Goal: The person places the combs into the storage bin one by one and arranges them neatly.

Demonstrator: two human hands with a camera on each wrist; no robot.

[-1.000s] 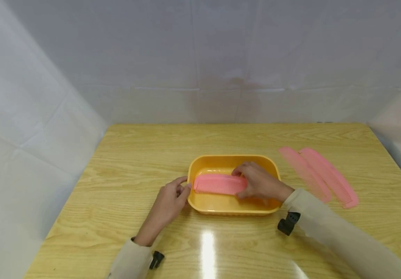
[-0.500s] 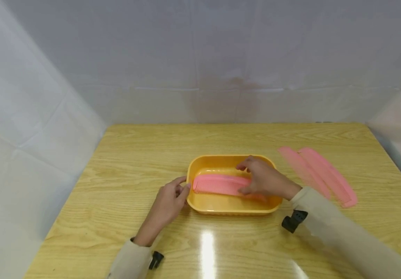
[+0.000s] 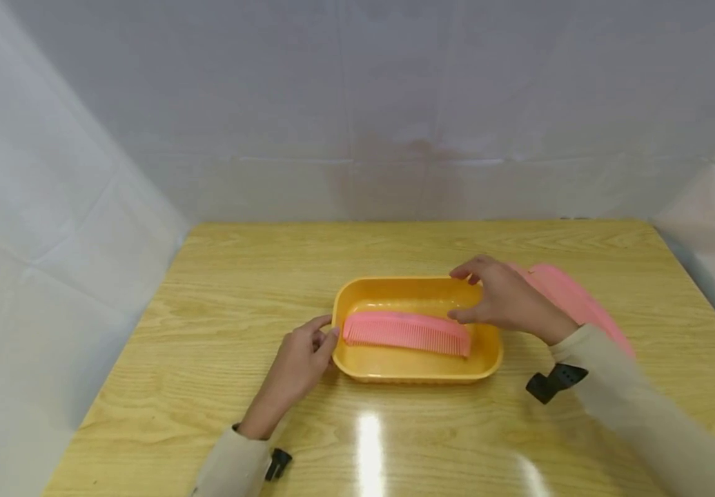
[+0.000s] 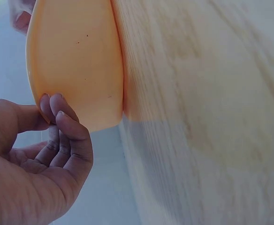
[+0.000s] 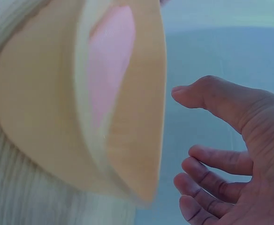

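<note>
A yellow-orange plastic basin (image 3: pixel 395 377) stands on the wooden table, with a pink comb (image 3: pixel 407 333) lying flat in it, teeth toward the near side. My left hand (image 3: pixel 300 360) pinches the basin's left rim between thumb and fingers; the left wrist view shows the fingertips (image 4: pixel 57 103) at that rim. Over the basin's far right corner is my right hand (image 3: pixel 503 293), its thumb and fingers spread apart and holding nothing. In the right wrist view the right hand (image 5: pixel 221 154) is clear of the basin wall (image 5: pixel 141 108).
More pink combs (image 3: pixel 571 297) lie on the table right of the basin, partly hidden by my right hand and sleeve. White sheeting (image 3: pixel 357 138) hangs behind the wooden table (image 3: pixel 239 290) and along both sides.
My right hand has let go of the comb in the basin and moved up and to the right. More of that comb now shows. The left hand has stayed at the rim.
</note>
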